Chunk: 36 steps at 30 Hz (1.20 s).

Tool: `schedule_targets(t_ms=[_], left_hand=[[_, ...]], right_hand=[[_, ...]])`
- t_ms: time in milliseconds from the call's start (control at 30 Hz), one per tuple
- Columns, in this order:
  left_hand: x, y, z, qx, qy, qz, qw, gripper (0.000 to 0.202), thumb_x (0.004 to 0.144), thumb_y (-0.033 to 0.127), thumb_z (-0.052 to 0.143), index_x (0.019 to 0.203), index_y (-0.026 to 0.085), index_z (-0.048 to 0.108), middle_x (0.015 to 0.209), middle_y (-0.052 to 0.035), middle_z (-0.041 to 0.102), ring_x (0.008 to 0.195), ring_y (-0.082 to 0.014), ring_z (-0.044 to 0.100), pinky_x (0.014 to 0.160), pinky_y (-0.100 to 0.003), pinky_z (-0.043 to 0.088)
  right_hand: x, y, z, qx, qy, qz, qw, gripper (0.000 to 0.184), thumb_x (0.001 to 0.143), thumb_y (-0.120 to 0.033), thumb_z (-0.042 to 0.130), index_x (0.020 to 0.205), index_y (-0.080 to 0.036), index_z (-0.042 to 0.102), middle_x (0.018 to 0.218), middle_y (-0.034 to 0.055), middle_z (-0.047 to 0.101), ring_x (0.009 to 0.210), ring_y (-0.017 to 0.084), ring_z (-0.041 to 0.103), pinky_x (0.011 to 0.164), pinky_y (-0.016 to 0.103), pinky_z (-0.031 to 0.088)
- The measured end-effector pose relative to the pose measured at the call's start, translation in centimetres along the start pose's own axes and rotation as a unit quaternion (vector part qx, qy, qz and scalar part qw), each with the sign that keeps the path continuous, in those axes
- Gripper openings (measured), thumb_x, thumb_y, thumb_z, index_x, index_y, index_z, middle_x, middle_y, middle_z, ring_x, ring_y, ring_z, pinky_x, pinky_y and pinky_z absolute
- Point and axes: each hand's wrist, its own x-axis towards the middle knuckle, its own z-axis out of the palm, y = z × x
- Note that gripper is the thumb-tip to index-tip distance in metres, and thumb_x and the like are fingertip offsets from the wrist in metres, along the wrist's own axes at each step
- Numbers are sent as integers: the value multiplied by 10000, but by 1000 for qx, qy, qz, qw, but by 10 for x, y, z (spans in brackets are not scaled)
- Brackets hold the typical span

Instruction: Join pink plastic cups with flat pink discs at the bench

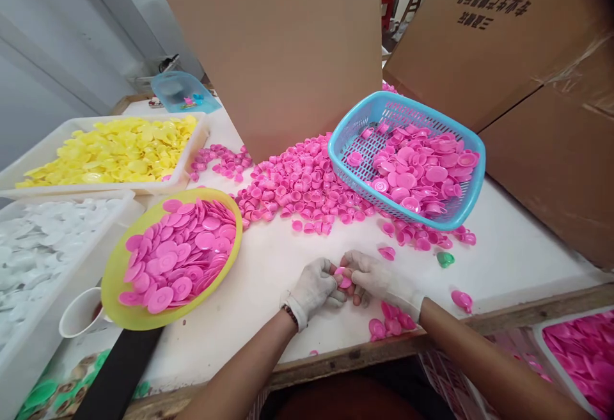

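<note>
Both my hands wear white gloves and meet low on the white table (288, 266). My left hand (314, 287) and my right hand (377, 278) are closed together on a small pink plastic piece (342, 277) pinched between their fingertips. A few pink pieces (389, 325) lie just under my right wrist. A heap of small pink cups (302, 183) spreads behind the hands. A yellow bowl (118, 266) of flat pink discs sits to the left. A blue basket (467, 206) of assembled pink pieces stands tilted at the right.
White bins hold yellow discs (119, 148) and white discs (38, 241) at the left. Tall cardboard boxes (278, 43) stand behind the table. A green piece (444, 259) lies near the basket. A paper cup (79, 311) and another bin of pink discs (582, 350) sit low.
</note>
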Motion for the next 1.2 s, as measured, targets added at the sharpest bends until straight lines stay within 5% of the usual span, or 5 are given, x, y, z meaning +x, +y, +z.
schedule_targets(t_ms=[233, 533, 800, 1000, 1200], left_hand=[[6, 0, -2, 58, 1, -10, 998, 429, 705, 520, 658, 830, 170, 444, 582, -7, 621, 419, -98, 554, 405, -196, 429], [9, 1, -10, 140, -43, 9, 989, 305, 729, 348, 649, 840, 187, 415, 532, 30, 581, 442, -112, 565, 412, -189, 420], [11, 5, -4, 196, 4, -20, 980, 337, 640, 204, 693, 820, 198, 407, 498, 83, 527, 387, -105, 550, 388, -180, 409], [12, 6, -17, 132, -86, -4, 988, 482, 641, 519, 699, 821, 183, 404, 575, -2, 620, 427, -134, 594, 400, -213, 445], [11, -5, -13, 153, 11, -23, 988, 482, 623, 516, 734, 779, 178, 427, 448, 11, 570, 359, -131, 547, 360, -217, 433]], right_hand=[[7, 6, 2, 8, -14, 13, 1000, 66, 835, -257, 465, 872, -222, 423, 569, -67, 550, 377, 80, 533, 348, 155, 381], [12, -10, -4, 23, -67, 64, 995, 143, 807, -129, 455, 905, -220, 403, 599, -43, 610, 389, 99, 560, 374, 188, 449], [14, -3, 3, -8, -38, 58, 998, 108, 832, -161, 455, 894, -228, 397, 543, -61, 590, 364, 90, 545, 359, 153, 405], [10, -6, 4, -17, -47, 25, 998, 95, 843, -215, 477, 902, -220, 403, 511, -74, 568, 356, 89, 536, 382, 167, 431], [7, 7, 15, -53, -32, -3, 998, 25, 876, -226, 401, 897, -225, 387, 478, -98, 502, 324, 65, 493, 349, 124, 360]])
